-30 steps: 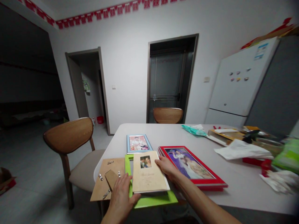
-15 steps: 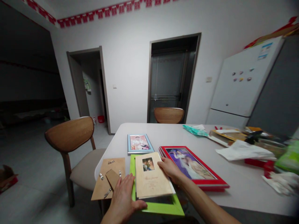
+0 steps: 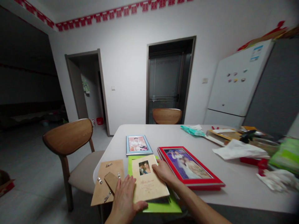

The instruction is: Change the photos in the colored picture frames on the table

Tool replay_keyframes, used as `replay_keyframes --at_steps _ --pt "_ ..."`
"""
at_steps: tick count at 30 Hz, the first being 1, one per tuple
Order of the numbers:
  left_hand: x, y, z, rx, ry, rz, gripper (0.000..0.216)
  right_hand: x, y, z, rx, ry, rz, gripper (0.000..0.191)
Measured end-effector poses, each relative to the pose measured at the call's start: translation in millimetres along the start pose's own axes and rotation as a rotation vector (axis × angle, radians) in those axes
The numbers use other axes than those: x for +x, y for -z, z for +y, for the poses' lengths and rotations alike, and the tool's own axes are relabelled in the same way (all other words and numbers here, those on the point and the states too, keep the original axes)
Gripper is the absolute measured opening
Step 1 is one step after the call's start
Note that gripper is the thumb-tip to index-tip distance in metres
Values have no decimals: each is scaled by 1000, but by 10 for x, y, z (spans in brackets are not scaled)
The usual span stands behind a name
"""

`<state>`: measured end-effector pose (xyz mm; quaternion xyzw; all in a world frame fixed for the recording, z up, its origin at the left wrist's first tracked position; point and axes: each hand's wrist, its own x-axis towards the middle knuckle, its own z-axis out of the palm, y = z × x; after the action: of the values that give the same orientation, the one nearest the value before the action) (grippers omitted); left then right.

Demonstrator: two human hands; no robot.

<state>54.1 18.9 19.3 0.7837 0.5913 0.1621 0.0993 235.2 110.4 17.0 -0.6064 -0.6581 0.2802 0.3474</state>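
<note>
A beige card with a small photo of a couple (image 3: 147, 180) lies on a bright green picture frame (image 3: 161, 206) at the near edge of the white table (image 3: 233, 186). My left hand (image 3: 126, 197) rests flat on the card's left edge and the green frame, thumb under the lower edge, fingers stretched out. My right hand (image 3: 162, 171) presses on the card's right edge with fingers extended. Left of the card lies a brown frame backing board with metal clips and a stand (image 3: 105, 182).
A red-framed wedding photo (image 3: 190, 168) lies right of my right hand, a blue-framed photo (image 3: 138, 145) behind the card. Papers, bags and red items clutter the table's right side (image 3: 240, 149). A wooden chair (image 3: 70, 140) stands at the left, another at the far end (image 3: 167, 115). A refrigerator (image 3: 238, 84) stands right.
The card has slid on the green frame and now covers its opening more squarely. My left hand has moved onto the card's left edge; my right hand stayed at its right edge.
</note>
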Motion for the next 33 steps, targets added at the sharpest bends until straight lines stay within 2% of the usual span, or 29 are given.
replay_keyframes --at_steps 2,6,9,12,15,17,20,24,26,29,33 --pt "-6 -2 27 2 -52 -1 63 -18 13 -37 -173 50 21 30" --pt "-9 -17 70 2 -86 44 49 -67 5 -52 -532 9 44 37" --pt "-3 -52 32 22 -117 76 48 -91 -17 -35 -638 11 53 40" --pt "-30 -82 -130 52 -162 130 50 -95 -12 -13 -684 35 83 38" --pt "-131 -83 -426 106 -171 217 53 -103 27 3 -688 29 82 34" --pt "-221 -89 -671 149 -152 268 55 -132 43 -7 -655 34 79 33" --pt "-314 -142 -1030 216 -77 359 54 -231 -12 -90 -538 157 90 33" --pt "-284 -206 -1315 257 -129 513 47 -415 -243 -325 -328 352 -32 30" --pt "-248 -161 -1334 266 -170 584 41 -483 -356 -455 -227 396 -95 31" --pt "-239 -10 -1213 259 -153 661 37 -523 -403 -610 -27 396 -147 37" --pt "-275 79 -860 241 -209 638 39 -514 -184 -683 223 354 -44 40"
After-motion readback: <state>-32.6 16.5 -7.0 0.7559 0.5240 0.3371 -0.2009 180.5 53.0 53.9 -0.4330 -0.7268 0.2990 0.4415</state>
